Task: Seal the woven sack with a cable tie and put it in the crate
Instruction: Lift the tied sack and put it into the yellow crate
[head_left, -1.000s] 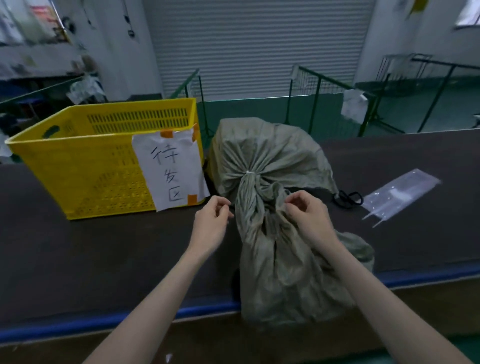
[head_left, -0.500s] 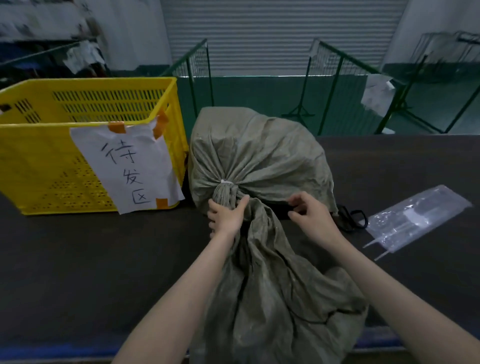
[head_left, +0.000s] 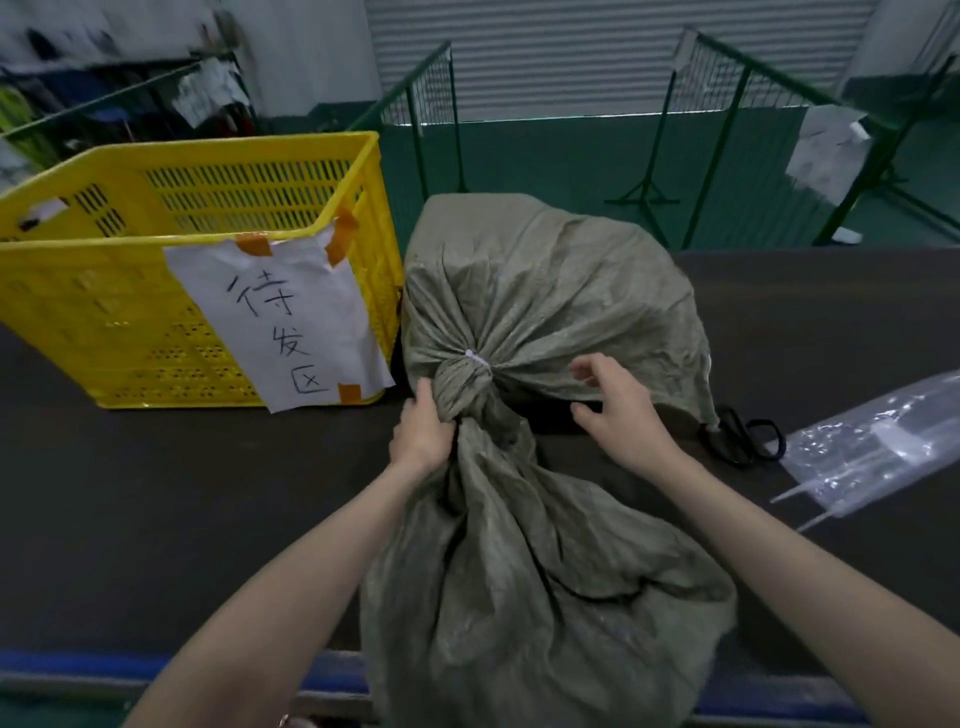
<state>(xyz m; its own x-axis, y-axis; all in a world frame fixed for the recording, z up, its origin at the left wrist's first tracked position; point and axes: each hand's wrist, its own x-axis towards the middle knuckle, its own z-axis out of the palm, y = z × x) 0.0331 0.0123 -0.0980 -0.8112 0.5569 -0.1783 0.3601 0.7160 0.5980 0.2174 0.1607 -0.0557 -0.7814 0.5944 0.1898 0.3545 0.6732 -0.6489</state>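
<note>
- lying on the dark flat surface, the grey-green woven plastic sack sits just right of the yellow perforated plastic crate, outside it; its loose gathered neck trails toward the camera and hangs over the blue front edge
- a thin white cable tie cinches the sack's neck into a tight bunch; only a small white bit of it shows
- the left hand grips the bunched neck just below the tie, fingers curled round the fabric
- the right hand hovers beside the neck with thumb and fingers spread and loosely bent, holding nothing; whether its fingertips touch the sack i cannot tell
- a white paper sign with handwritten black characters is stuck to the crate's front wall with orange tape
- black-handled scissors lie on the surface at the sack's right edge; a clear plastic bag of white cable ties lies further right, a few tie ends sticking out of it
- green metal fence panels and a grey roller shutter stand behind the surface
</note>
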